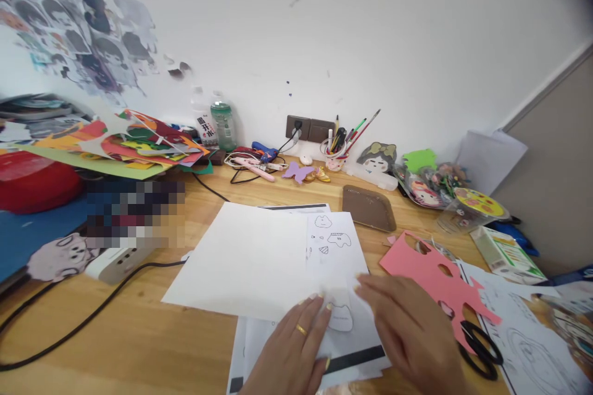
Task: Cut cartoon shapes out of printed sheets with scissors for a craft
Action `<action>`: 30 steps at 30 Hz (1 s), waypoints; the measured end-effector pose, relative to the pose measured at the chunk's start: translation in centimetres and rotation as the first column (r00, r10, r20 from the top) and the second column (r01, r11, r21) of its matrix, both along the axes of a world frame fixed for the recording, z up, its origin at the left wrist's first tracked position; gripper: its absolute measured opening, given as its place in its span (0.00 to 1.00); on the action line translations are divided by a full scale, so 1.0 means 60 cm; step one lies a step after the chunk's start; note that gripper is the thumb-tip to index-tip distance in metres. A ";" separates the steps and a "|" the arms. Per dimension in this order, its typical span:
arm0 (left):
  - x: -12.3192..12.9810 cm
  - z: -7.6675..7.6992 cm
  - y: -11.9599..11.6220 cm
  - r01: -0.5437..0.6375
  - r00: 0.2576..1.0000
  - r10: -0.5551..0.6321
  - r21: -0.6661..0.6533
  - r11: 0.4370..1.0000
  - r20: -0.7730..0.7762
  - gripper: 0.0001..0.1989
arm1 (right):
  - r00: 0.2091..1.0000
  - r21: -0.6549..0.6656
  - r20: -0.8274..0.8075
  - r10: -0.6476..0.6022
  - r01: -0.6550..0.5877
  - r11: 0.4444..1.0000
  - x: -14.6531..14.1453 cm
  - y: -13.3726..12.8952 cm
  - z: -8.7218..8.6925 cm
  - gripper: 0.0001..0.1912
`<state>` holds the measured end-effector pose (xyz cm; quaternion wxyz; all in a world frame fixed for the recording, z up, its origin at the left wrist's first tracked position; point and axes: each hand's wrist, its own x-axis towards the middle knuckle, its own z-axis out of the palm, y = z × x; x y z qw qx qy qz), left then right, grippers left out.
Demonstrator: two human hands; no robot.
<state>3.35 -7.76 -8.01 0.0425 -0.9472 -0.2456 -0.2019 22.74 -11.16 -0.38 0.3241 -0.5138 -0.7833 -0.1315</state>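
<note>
My left hand [296, 339], with a gold ring on one finger, lies flat with fingers outstretched at the lower edge of a blank white sheet [245, 259]. That sheet overlaps a printed page [345, 259] with small outline drawings. Right of the left fingertips, a larger rounded outline [341, 318] shows on the page. My right hand [410, 327] is over the page's right side, fingers close together and pointing left. It is slightly blurred, and its finger undersides are hidden, so I cannot see whether it holds anything. More printed sheets lie beneath.
Pink cut-out paper [428, 271] and black-handled scissors [482, 348] lie to the right, beside drawing sheets [537, 345]. A brown tray [369, 208] is behind the page. A white power strip [121, 256] with black cable and a coloured paper pile [134, 144] are left.
</note>
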 end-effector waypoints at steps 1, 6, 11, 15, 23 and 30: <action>0.000 0.001 0.000 -0.003 1.000 0.003 0.006 1.000 -0.005 0.23 | 0.999 -0.015 -0.038 -0.007 0.007 1.000 0.009 0.021 -0.011 0.09; -0.001 0.001 0.000 0.004 1.000 -0.004 -0.010 1.000 -0.013 0.23 | 0.970 -0.138 -0.197 -0.144 0.118 0.983 0.044 0.075 -0.066 0.12; 0.001 0.000 0.001 0.000 1.000 0.000 -0.003 1.000 -0.002 0.24 | 0.965 -0.247 -0.207 -0.161 0.108 0.963 0.048 0.073 -0.080 0.13; 0.003 -0.003 0.002 0.014 1.000 -0.014 -0.018 1.000 0.007 0.24 | 0.956 -0.266 -0.218 -0.199 0.138 0.954 0.050 0.071 -0.079 0.12; 0.001 0.000 0.000 0.008 1.000 -0.007 -0.066 0.998 0.016 0.23 | 0.954 -0.338 -0.188 -0.233 0.160 0.928 0.056 0.066 -0.073 0.13; 0.001 -0.001 -0.001 0.003 1.000 -0.003 -0.080 0.997 0.006 0.23 | 0.965 -0.405 -0.138 -0.225 0.152 0.902 0.055 0.067 -0.073 0.12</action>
